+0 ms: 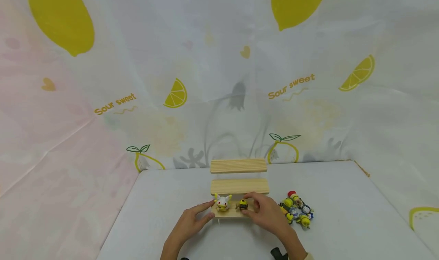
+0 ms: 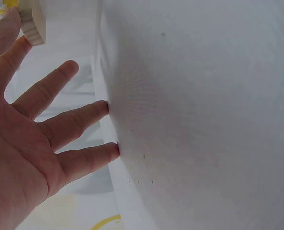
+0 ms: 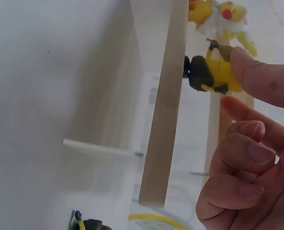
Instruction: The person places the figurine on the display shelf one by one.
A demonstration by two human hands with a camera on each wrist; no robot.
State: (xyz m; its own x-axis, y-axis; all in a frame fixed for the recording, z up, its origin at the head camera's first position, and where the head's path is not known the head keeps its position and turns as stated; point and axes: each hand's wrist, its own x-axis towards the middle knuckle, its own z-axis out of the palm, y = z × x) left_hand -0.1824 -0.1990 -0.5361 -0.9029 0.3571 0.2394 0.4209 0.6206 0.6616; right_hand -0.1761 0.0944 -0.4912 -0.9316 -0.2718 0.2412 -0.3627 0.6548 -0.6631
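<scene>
In the head view, we see a wooden stepped shelf point(image 1: 240, 185); on its lowest plank the white figure point(image 1: 222, 203) sits at the left, and the yellow-and-black figure point(image 1: 242, 204) is to its right. Our right hand point(image 1: 271, 214) pinches this second one. To the right of the shelf, a group of small figures point(image 1: 296, 210) lies on the worktop point(image 1: 154, 203).

In the left wrist view, our left hand point(image 2: 31, 129) grasps nothing; its fingers are spread, thumb and index finger touching the shelf's end.

In the right wrist view, our thumb covers the pinched figure's head; its feet seem to touch the shelf, as far as we can tell.
</scene>
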